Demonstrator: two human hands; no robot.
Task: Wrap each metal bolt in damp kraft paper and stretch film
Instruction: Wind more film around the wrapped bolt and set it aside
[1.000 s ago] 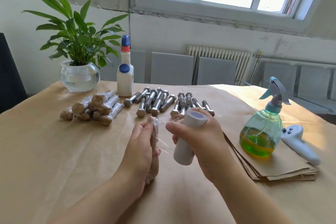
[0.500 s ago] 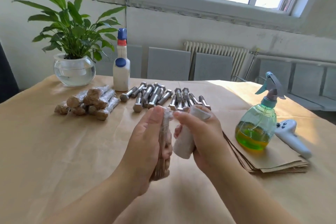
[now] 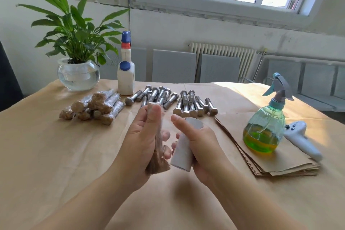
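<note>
Nearest, left hand [image 3: 143, 142] grips the paper-wrapped bolt [image 3: 158, 147] upright; right hand [image 3: 197, 142], at 3 o'clock beside it, clasps the film roll [image 3: 182, 152]. Beyond: seemingly finished bundles [image 3: 93, 106] at 10 o'clock, many bare bolts [image 3: 175, 101] at 12 o'clock outstanding on the surface [image 3: 56, 155]

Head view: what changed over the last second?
The left hand turned the paper-wrapped bolt from lying behind the palm to upright in front, thumb along it. The right hand kept its grip on the film roll, and its thumb lifted off the roll's top. Unchanged: wrapped bolts, bare bolts, spray bottle.
</note>
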